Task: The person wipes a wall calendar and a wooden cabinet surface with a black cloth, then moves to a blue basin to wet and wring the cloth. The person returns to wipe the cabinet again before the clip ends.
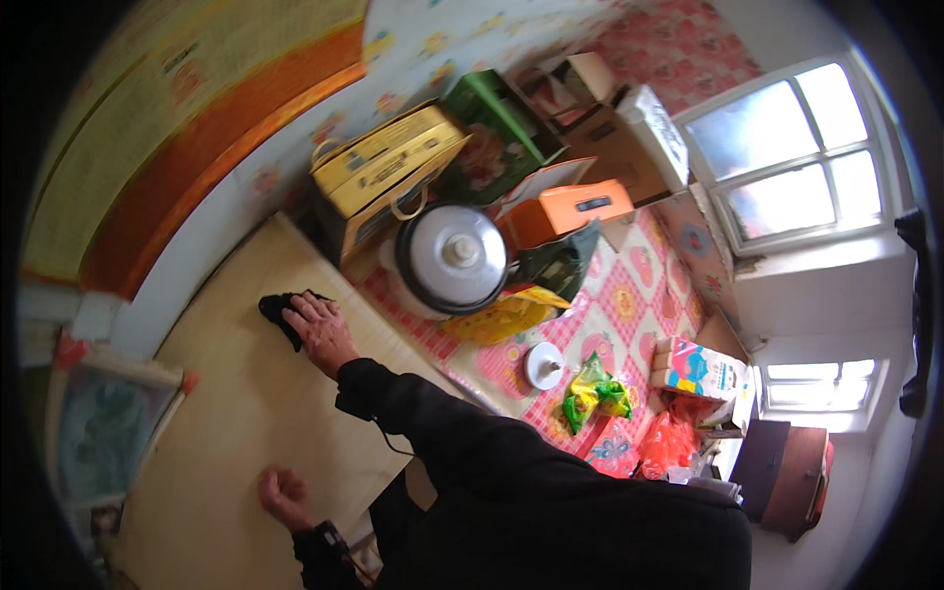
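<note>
So, what lies under your right hand [321,332]?

A black cloth [274,310], on the pale counter [236,393]; your right fingers close over it, while your left hand [283,497] has its fingers curled inward

And around you?

A pink patterned cover [629,295] beside the counter, bearing a silver-lidded pot [433,265] and a green-yellow bag [590,391], with a bright window [777,162] beyond

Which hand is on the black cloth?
The right hand: its fingers are laid over the black cloth on the pale tabletop. The left hand is loosely curled, apart from the cloth.
</note>
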The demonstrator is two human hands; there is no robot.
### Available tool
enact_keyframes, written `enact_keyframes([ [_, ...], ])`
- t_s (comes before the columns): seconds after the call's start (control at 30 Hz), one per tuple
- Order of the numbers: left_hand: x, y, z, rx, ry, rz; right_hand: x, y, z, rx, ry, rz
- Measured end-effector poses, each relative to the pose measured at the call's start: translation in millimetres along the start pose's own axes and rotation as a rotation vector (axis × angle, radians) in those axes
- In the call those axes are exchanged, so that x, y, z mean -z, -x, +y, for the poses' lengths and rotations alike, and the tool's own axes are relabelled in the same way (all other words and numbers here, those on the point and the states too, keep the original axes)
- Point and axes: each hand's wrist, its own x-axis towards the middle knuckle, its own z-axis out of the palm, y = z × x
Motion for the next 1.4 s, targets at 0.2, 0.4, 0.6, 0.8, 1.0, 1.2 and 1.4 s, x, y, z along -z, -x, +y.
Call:
enact_keyframes([
  [0.2, 4.0, 4.2, 0.0, 0.022, 0.069, 0.022, -14.4, 79.8, -66.0, 0.524, -0.174, -0.314],
  [0.4, -5.2, 13.2, 13.7, 0.0, 0.018, 0.028, 9.4, 68.3, -7.7, 0.47, -0.098, -0.191],
  [0.6, -2.9, 10.5, 12.3, -0.008, 0.024, 0.021, 5.6, -68.5, 65.7, 0.086, 0.185, 0.018],
  [0.8, -3.1, 11.2, 10.4, -0.028, 0.022, 0.018, -9.2, -32.3, 23.3, 0.288, 0.055, 0.094],
  [1.0, -5.5, 10.5, 11.9, 0.015, 0.023, 0.039, 19.0, 55.2, -22.7, 0.446, -0.134, -0.302],
  [1.2, -5.0, 8.9, 9.7, -0.007, 0.028, 0.04, 18.2, -50.0, 21.0, 0.199, -0.001, -0.023],
  [1.4, -7.8, 10.8, 12.4, -0.021, -0.007, 0.066, 19.4, -80.0, 42.1, 0.096, 0.194, -0.092],
])
